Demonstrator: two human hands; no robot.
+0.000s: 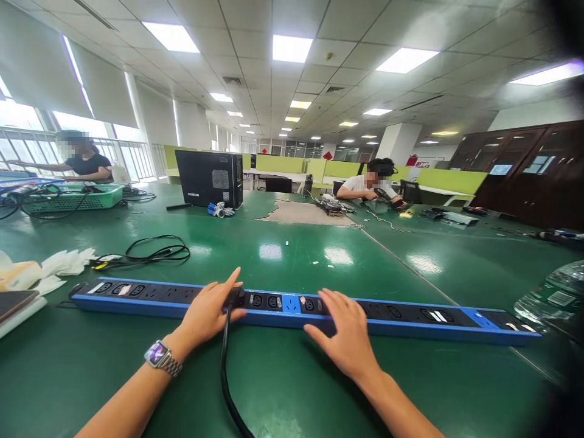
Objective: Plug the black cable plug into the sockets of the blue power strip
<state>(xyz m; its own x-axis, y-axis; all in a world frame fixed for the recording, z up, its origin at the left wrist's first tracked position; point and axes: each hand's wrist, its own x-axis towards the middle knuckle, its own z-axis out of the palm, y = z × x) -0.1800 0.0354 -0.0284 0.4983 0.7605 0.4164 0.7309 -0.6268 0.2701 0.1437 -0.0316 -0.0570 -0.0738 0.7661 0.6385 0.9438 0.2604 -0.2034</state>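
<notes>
A long blue and black power strip lies across the green table in front of me, with rows of sockets along its top. My left hand is closed around a black plug at a socket left of the strip's middle. From that plug a thick black cable runs down towards me. Whether the plug is fully seated I cannot tell. Over the strip, right of the middle, my right hand rests with fingers apart and nothing in its grasp. A watch is on my left wrist.
Behind the strip lies a coiled black cable. A black computer case and a green basket stand farther back. At right is a plastic bottle. Two people sit across the table, one holding a dark tool.
</notes>
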